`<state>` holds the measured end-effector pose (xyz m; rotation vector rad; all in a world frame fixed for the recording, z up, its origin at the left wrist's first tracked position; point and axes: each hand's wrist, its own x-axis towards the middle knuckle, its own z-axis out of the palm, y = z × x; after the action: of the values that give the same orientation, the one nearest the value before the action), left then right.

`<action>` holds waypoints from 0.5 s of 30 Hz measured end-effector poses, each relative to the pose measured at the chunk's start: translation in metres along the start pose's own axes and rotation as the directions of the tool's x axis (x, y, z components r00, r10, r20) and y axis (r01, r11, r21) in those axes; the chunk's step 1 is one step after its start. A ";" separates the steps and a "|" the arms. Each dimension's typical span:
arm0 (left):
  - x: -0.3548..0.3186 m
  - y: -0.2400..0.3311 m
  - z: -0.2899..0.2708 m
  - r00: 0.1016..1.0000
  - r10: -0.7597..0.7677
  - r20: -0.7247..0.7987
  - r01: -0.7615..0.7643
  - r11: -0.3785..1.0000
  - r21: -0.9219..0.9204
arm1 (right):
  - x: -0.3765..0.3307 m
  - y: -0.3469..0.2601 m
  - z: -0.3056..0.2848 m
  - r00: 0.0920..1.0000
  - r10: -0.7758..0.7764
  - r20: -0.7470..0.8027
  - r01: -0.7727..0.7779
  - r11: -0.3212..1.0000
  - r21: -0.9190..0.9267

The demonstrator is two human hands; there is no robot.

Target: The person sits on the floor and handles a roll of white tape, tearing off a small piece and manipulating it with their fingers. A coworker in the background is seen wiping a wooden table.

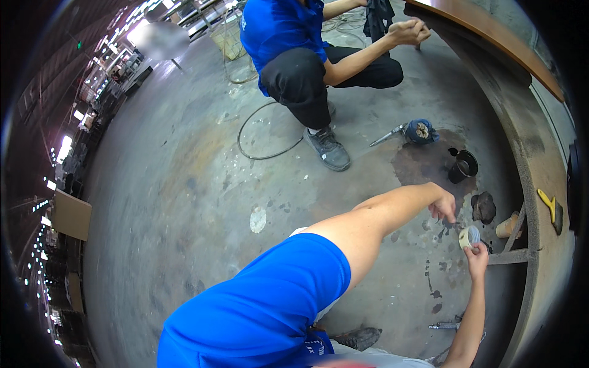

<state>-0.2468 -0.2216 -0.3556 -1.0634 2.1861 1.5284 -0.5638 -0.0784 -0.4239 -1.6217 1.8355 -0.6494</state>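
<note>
A roll of pale tape is in my right hand, the fingers closed around its lower edge. My left hand is just up and left of the roll, its fingers curled and pointing down toward it. Whether a tape end lies between those fingers is too small to make out. Below both hands the grey concrete floor is spotted with dark stains. A crumpled dark rag lies right of my left hand, and a black cup sits farther off in a brown stain.
Another person crouches ahead, holding a dark cloth. A spray gun with a blue-wrapped cup lies on the floor; a second metal tool lies near my right forearm. At right, a yellow-handled brush rests on a wooden frame. A hose loops left.
</note>
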 end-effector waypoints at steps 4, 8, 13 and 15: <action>0.016 0.031 0.016 0.990 0.064 -0.125 -0.105 0.930 -0.353 | 0.023 -0.033 0.017 0.964 -0.235 -0.121 0.259 0.931 0.256; 0.027 0.039 0.004 0.949 0.109 -0.295 -0.288 0.682 -0.672 | 0.041 -0.052 0.006 0.977 -0.174 -0.123 0.213 0.803 0.556; 0.024 0.032 0.007 0.808 0.301 -0.506 -0.564 0.646 -0.515 | 0.042 -0.066 -0.002 0.985 0.167 -0.035 -0.011 0.271 0.963; 0.018 0.030 0.008 0.652 0.484 -0.583 -0.498 0.854 0.152 | 0.042 -0.075 -0.006 0.956 0.269 0.117 -0.155 0.125 0.980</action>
<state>-0.2815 -0.2165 -0.3480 -1.1381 3.1312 1.5523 -0.5187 -0.1300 -0.3719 -0.3568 1.0551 -1.4103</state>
